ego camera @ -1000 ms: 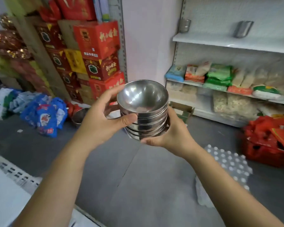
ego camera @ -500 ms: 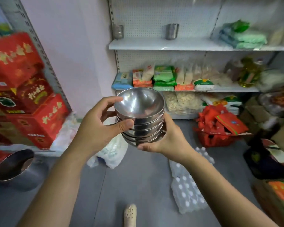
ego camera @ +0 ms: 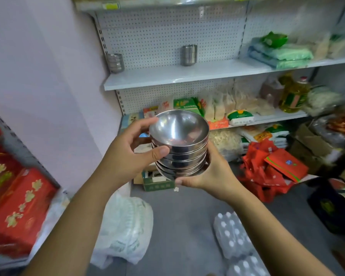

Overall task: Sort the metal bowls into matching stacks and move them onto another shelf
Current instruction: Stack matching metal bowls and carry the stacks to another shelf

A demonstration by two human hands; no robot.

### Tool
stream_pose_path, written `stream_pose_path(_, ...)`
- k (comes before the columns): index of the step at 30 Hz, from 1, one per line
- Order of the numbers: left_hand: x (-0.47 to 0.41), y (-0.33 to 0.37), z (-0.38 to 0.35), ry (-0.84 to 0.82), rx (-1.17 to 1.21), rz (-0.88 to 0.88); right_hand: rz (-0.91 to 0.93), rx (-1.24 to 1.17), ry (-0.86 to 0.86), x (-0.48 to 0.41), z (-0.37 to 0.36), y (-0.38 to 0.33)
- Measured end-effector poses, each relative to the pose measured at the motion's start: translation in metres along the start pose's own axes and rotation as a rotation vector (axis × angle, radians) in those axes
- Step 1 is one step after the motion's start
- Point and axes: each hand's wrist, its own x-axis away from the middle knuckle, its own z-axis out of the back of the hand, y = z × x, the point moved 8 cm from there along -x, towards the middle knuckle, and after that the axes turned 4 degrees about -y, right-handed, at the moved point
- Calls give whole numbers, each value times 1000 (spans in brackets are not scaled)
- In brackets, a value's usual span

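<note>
Holding stack of metal bowls (ego camera: 178,144) between left hand (ego camera: 127,156) and right hand (ego camera: 215,174), before white shelf (ego camera: 187,74) carrying two steel stacks (ego camera: 188,55) behind.

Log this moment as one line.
carry | bowl stack | left hand steadies side | right hand under base | facing shelf

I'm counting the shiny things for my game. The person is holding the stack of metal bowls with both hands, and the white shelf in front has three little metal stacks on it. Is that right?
Almost. The head view shows only two metal stacks on the white shelf: one at its left end and one nearer the middle. The rest holds: the left hand and right hand both hold the stack of metal bowls.
</note>
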Motion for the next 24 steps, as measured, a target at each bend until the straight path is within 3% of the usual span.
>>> stream_pose_path(13, -216, -85, -28, 25, 54, 54, -52, 29, -35, -209, 65, 110)
stream_pose_path(24, -353, -140, -26, 189, 68, 110, -26, 32, -160, -371, 96, 170)
